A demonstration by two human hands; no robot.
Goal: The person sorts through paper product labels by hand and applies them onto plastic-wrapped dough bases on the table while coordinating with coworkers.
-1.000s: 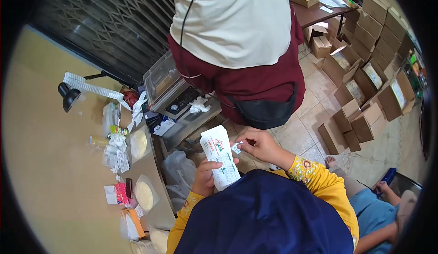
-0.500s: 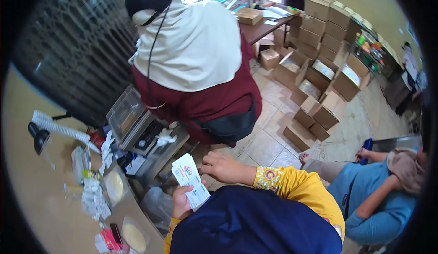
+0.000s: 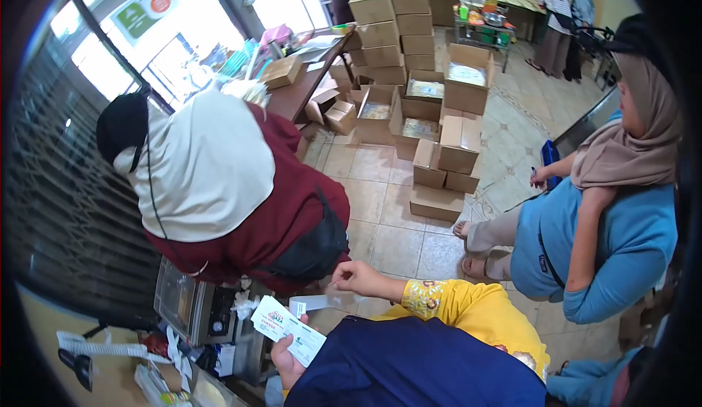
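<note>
My left hand (image 3: 287, 359) is closed around a fanned stack of white printed labels (image 3: 289, 328), held low in front of my navy garment. Red and green print shows on the top labels, with the word "CHEESE" legible. To the right and a little higher, my right hand (image 3: 362, 280) is raised with thumb and fingers pinched together, apart from the stack. Whatever lies in that pinch, if anything, is too small to make out. A pale strip (image 3: 313, 302) shows between the hands; I cannot tell what it belongs to.
Close ahead on the left, a person in maroon (image 3: 292, 195) bends near a machine with a clear lid (image 3: 179, 301). Another person in blue (image 3: 607, 239) is at the right. Open cardboard boxes (image 3: 442, 169) stand on the tiled floor, before a loaded table (image 3: 311, 89).
My right hand has moved away from the labels, which stay in my left hand. The view has tilted up and turned, showing more of the room and of the person in blue.
</note>
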